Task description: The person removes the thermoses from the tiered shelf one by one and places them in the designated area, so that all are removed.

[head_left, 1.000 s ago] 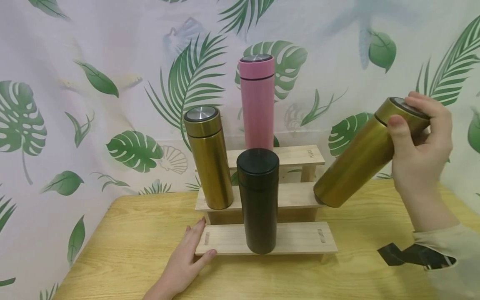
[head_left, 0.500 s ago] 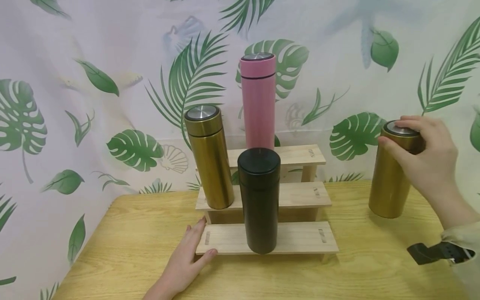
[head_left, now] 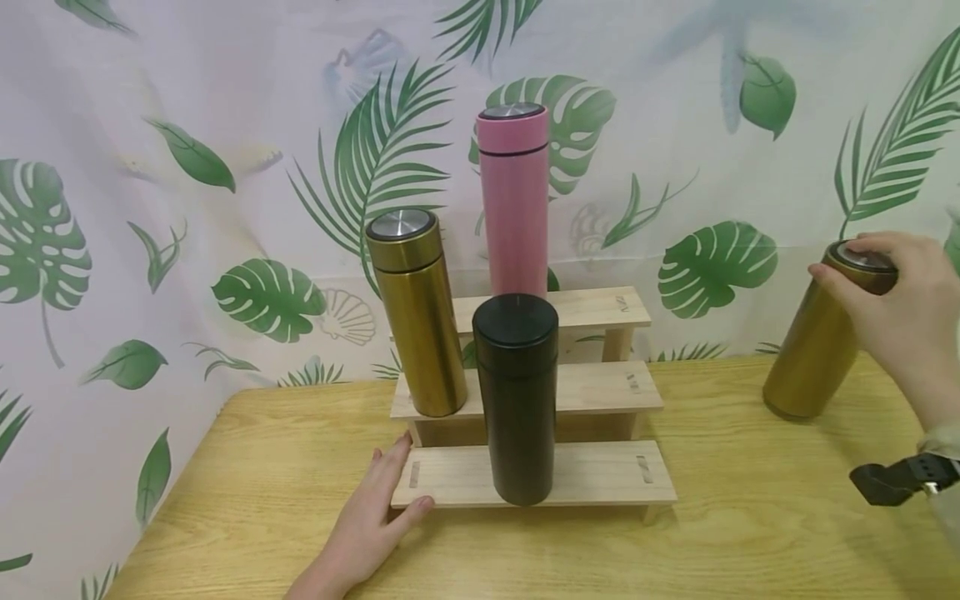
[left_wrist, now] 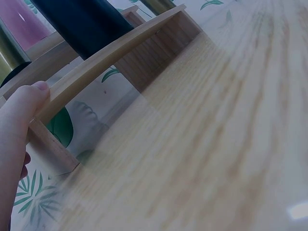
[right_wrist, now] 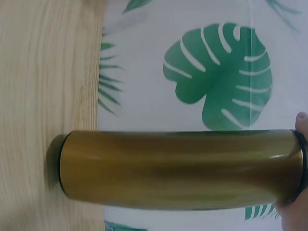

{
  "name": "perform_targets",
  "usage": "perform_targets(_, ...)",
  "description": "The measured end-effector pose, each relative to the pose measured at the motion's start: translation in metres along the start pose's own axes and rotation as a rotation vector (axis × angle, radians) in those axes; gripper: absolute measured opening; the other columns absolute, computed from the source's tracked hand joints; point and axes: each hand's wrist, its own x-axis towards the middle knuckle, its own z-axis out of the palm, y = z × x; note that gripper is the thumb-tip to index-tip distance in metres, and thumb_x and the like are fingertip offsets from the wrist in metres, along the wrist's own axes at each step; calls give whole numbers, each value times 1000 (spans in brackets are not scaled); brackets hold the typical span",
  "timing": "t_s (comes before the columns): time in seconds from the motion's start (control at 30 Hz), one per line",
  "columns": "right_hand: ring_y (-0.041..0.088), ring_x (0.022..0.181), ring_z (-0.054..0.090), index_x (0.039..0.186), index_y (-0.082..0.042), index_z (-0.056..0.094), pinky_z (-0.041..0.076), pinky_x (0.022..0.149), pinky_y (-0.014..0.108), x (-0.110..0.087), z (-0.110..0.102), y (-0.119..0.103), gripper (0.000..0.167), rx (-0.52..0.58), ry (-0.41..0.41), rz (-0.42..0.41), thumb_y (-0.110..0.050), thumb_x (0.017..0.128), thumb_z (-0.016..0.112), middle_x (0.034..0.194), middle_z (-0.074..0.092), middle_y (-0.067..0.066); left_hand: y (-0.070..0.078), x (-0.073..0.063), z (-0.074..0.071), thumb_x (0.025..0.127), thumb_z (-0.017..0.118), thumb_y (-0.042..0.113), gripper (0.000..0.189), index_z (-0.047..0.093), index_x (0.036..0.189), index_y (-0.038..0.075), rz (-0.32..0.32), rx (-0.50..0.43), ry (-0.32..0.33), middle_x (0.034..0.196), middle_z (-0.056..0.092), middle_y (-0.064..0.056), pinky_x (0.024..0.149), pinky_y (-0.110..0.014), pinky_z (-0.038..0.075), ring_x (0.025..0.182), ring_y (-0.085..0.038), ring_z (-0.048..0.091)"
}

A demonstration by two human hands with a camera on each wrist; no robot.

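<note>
At the right of the head view my right hand grips a gold vacuum flask by its lid, fingers and thumb around the top. The flask is close to the tabletop; in the right wrist view a shadow lies at its base, and contact is unclear. My left hand holds the left end of a three-step wooden stand, its thumb on the front edge. On the bottom step stands a black flask. Another gold flask occupies the middle step's left end. A pink flask rises behind, its base hidden.
The wood-grain table extends on both sides of the stand. Behind it hangs a white leaf-patterned cloth. A dark strap is on my right wrist.
My right hand has carried the gold flask rightward from beside the middle step, lowering it towards the table's right side. The left hand and the other flasks stay put.
</note>
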Motion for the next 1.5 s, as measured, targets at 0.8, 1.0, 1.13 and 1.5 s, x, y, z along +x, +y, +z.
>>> perform_targets(0.8, 46, 131, 23, 143, 5, 30, 31, 103, 63, 8, 17, 28, 62, -54, -85, 156, -33, 98, 51, 145, 23, 27, 0, -1, 0, 95, 57, 41, 77, 16, 154, 15, -29, 4, -11, 156, 25, -8, 115, -48, 15, 141, -32, 21)
perform_targets(1.0, 45, 131, 19, 145, 3, 25, 30, 101, 64, 4, 23, 31, 62, -48, -71, 148, -31, 99, 49, 145, 20, 26, 0, -2, 0, 95, 57, 41, 77, 16, 154, 15, -32, -4, -18, 156, 24, -8, 115, -46, 14, 141, -32, 21)
perform_targets(1.13, 48, 130, 20, 144, 5, 25, 28, 99, 65, 4, 22, 31, 61, -73, -80, 114, -30, 99, 48, 145, 19, 27, 2, -2, -1, 95, 57, 42, 77, 16, 154, 14, -41, -21, -23, 156, 23, -7, 115, -48, 15, 142, -31, 20)
perform_targets(1.5, 34, 142, -3, 141, 2, 30, -14, 110, 55, 2, 16, 6, 61, -121, -26, -97, -38, 98, 46, 154, 11, 15, 0, -1, -1, 95, 57, 41, 77, 17, 154, 13, -13, -10, -13, 156, 23, -5, 117, -37, 9, 141, -31, 23)
